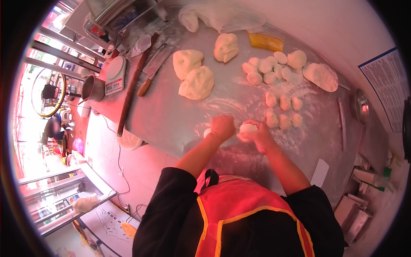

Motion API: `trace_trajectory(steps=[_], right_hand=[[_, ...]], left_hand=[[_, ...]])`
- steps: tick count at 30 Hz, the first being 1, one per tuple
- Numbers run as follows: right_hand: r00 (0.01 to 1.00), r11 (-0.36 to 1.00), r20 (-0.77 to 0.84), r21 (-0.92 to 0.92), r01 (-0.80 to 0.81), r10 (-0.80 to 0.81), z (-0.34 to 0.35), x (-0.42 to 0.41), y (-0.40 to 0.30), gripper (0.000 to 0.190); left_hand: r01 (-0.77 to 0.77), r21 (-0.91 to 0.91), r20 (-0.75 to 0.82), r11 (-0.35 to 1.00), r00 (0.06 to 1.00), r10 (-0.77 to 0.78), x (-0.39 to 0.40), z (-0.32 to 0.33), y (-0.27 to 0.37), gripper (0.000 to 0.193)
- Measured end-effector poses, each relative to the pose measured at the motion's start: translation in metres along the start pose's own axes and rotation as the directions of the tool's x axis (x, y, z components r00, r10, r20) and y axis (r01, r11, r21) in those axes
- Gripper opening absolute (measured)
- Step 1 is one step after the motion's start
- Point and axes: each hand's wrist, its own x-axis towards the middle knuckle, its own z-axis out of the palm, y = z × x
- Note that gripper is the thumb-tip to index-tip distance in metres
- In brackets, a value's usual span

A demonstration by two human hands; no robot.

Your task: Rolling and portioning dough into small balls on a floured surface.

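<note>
My right hand [260, 136] is curled around a small dough piece [249, 128], low over the floured steel worktop [154, 119]. To its left is my left hand [222, 128], blurred, with its fingers turned out of sight. Another pale dough piece [207, 132] shows partly at that hand's outer edge; whether the hand grips it cannot be made out. Right of my hands, several small dough lumps [284, 122] sit in two short rows. Behind them lies a cluster of rounded dough balls [265, 66], beside a larger flattened dough piece [320, 77].
Large dough masses [196, 83] and another dough mass [226, 47] rest farther back. A cleaver [157, 62] and a long wooden rolling pin [136, 86] lie left, near a kitchen scale [115, 75]. A yellow scraper [266, 41] is at the back, a white scraper [319, 172] at right.
</note>
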Motion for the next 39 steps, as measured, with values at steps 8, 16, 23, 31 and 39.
trace_trajectory(steps=[8, 16, 23, 31, 39], right_hand=[[0.756, 0.19, 0.032, -0.96, 0.205, -0.653, -0.067, 0.111, 0.016, 0.036], [0.827, 0.126, 0.204, -0.942, 0.312, -0.524, -0.022, 0.067, -0.004, 0.05], [0.984, 0.818, 0.039, -0.55, 0.167, -0.175, -0.004, 0.024, 0.035, 0.044], [0.956, 0.743, -0.132, -0.66, 0.112, -0.261, 0.01, 0.005, 0.037, 0.03], [0.985, 0.95, -0.163, -0.314, 0.008, -0.062, 0.005, -0.01, 0.032, 0.021]], left_hand=[[-0.067, -0.227, -0.417, 0.971, 0.908, -0.035, -0.017, -0.004, -0.03, 0.064], [0.037, -0.292, -0.216, 0.956, 0.971, -0.103, -0.031, 0.0, -0.029, 0.059], [-0.227, -0.278, -0.207, 0.933, 0.963, 0.173, -0.026, 0.018, -0.001, 0.054], [-0.212, -0.186, -0.299, 0.96, 0.942, 0.15, -0.029, 0.029, 0.013, 0.015], [-0.121, -0.034, -0.023, 0.992, 0.993, 0.12, -0.031, 0.005, 0.024, 0.016]])
